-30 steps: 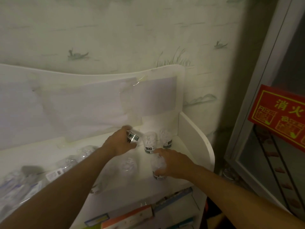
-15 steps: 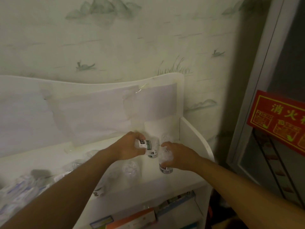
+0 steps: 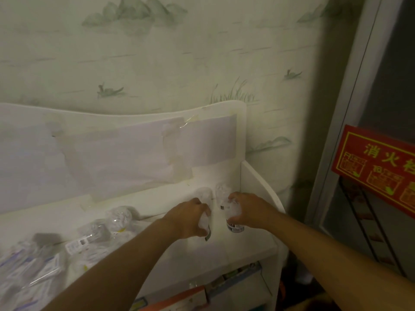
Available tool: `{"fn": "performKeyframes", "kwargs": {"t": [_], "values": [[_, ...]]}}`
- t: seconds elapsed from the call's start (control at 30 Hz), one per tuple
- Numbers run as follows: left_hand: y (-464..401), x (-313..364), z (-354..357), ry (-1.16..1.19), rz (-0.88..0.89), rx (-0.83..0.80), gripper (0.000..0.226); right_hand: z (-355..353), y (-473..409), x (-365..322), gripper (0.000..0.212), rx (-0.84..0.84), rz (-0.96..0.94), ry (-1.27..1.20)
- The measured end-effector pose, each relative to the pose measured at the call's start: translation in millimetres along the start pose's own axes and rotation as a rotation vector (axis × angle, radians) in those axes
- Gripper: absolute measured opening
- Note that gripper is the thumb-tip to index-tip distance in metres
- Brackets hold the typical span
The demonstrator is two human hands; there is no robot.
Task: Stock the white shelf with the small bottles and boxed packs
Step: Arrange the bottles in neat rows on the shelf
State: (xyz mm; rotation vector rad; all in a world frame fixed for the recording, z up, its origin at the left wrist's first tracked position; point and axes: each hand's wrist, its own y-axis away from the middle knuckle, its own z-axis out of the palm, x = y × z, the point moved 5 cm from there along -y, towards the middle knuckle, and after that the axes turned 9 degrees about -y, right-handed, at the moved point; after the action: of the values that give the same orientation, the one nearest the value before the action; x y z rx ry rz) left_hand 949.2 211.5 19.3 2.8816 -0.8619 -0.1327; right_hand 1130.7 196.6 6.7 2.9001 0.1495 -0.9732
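Note:
On the top board of the white shelf (image 3: pixel 244 248), near its right end, my left hand (image 3: pixel 188 217) grips a small plastic-wrapped bottle (image 3: pixel 205 227) standing on the board. My right hand (image 3: pixel 246 209) is closed over another small wrapped bottle (image 3: pixel 233 223) just to its right. Two more small bottles (image 3: pixel 221 190) stand behind them by the back panel. To the left lie several loose wrapped bottles (image 3: pixel 119 217) and wrapped packs (image 3: pixel 40 268).
The shelf's right side wall (image 3: pixel 258 189) rises close beside my right hand. Boxed packs (image 3: pixel 179 297) sit on the lower shelf. A glass cabinet door with a red sign (image 3: pixel 375 162) stands at the right. Wallpaper covers the wall behind.
My left hand carried its bottle down from the back row to the board beside the right hand's bottle. The right hand stayed on its bottle. The camera tilted upward slightly.

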Motion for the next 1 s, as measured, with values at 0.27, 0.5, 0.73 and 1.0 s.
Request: {"fn": "performKeyframes", "kwargs": {"t": [0.27, 0.5, 0.73, 1.0], "values": [[-16.7, 5.0, 14.3, -0.044, -0.037, 0.053, 0.066, 5.0, -7.8, 13.1, 0.069, -0.020, 0.017, 0.021], [-29.2, 9.3, 19.6, -0.116, -0.016, 0.076, 0.070, 10.0, -16.8, 12.1, 0.068, -0.026, -0.014, 0.027], [-31.9, 3.8, 14.4, -0.071, -0.033, 0.158, 0.072, 6.7, -23.7, 10.0, 0.078, -0.076, -0.037, 0.041], [-31.7, -40.9, -16.4, 0.151, -0.206, 0.309, 0.036, -16.2, -42.7, 0.7, 0.047, 0.096, -0.048, 0.007]]}}
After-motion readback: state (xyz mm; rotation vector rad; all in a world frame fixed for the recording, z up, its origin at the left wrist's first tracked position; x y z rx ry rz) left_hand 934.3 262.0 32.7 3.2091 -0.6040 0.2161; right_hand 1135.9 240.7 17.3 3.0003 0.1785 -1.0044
